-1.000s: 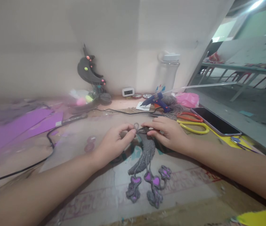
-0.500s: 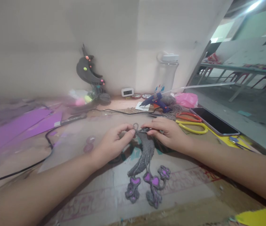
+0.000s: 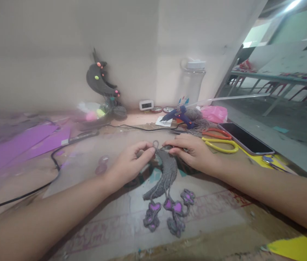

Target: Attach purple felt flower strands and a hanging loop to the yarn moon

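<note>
A crescent-shaped ornament wrapped in grey yarn (image 3: 166,172) lies on the work surface before me, a small yarn loop (image 3: 156,144) at its top. My left hand (image 3: 134,159) pinches by the base of that loop, thumb against forefinger. On the other side my right hand (image 3: 190,152) has the crescent's upper tip between thumb and fingers; the fingers partly hide it. From the crescent hang yarn strings with grey-edged purple hearts (image 3: 177,207) and flowers (image 3: 188,197), resting flat on the surface.
Behind my hands lie a blue glue gun (image 3: 179,116), yellow-handled scissors (image 3: 221,145), an orange-handled tool (image 3: 217,134) and a phone (image 3: 247,138). A water bottle (image 3: 193,83) and a small digital clock (image 3: 146,105) stand by the wall. Purple sheets (image 3: 41,141) and a black cord (image 3: 57,163) are leftward.
The crescent's lower end and its hanging pieces have shifted slightly left. Both hands keep their grip at the top; the whole view has moved a little.
</note>
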The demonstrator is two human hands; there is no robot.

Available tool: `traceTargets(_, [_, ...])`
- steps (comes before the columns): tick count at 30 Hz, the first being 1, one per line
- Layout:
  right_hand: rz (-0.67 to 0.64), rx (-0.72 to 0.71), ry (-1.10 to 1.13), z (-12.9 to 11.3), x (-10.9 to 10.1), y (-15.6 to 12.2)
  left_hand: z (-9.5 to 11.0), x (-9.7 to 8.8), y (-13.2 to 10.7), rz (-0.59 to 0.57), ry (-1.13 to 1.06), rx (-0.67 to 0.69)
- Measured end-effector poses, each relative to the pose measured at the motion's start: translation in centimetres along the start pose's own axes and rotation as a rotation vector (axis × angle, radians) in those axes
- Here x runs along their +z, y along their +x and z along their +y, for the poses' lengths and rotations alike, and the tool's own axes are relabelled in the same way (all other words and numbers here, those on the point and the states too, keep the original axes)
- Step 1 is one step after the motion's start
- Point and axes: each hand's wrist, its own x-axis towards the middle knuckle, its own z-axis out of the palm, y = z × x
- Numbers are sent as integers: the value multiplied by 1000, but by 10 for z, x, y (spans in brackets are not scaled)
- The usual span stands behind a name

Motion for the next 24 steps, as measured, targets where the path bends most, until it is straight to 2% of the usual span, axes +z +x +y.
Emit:
traceTargets(5, [37, 302, 200, -3, 2, 2, -4, 0, 2, 50, -29, -45])
traceTargets(11, [-129, 377, 320, -15, -1, 9, -3, -4, 2, 118, 4, -22])
traceTargets(14, [-107, 420, 372, -22, -2, 10, -2, -5, 4, 133, 44, 0])
traceTargets(17, [-13, 407, 383, -27, -2, 10, 0, -3, 5, 0, 35, -6])
traceTargets(20, [32, 385, 377, -28, -1, 10, 2, 1, 4, -146, 160, 2])
traceTargets(22, [25, 375, 395, -27, 0, 9, 3, 3, 4, -172, 205, 25])
traceTargets(24, [47, 343, 420, -24, 0, 7, 2, 4, 3, -173, 148, -5])
